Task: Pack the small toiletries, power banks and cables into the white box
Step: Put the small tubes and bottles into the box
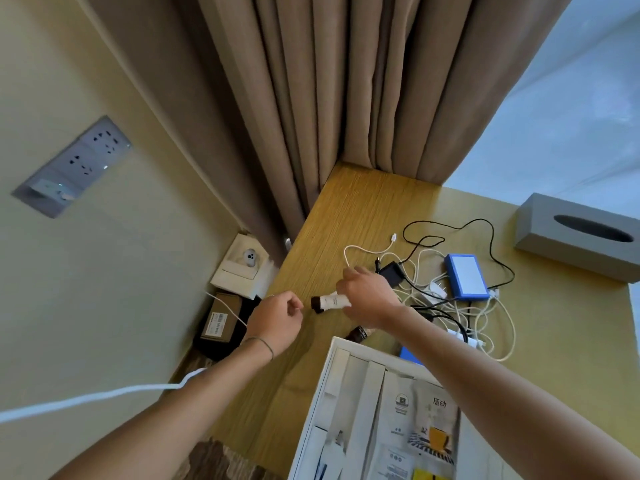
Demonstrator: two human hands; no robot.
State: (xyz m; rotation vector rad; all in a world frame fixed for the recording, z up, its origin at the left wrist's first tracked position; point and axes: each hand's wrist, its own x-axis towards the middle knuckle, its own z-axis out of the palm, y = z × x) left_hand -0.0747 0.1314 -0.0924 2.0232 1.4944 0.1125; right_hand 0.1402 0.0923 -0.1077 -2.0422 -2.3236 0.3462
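My right hand grips a small white toiletry tube with a dark brown cap, held level just above the wooden table. My left hand hovers a little left of the cap, fingers loosely curled with nothing in them. A second dark-capped bottle lies partly hidden under my right wrist. The white box stands open at the near edge, holding paper sachets and packets. A blue-edged power bank lies in a tangle of white and black cables with a black charger.
A grey tissue box sits at the table's far right. Brown curtains hang behind the table. Beyond the left table edge, on the floor, lie a white carton and a brown cardboard box. A wall socket panel is on the left wall.
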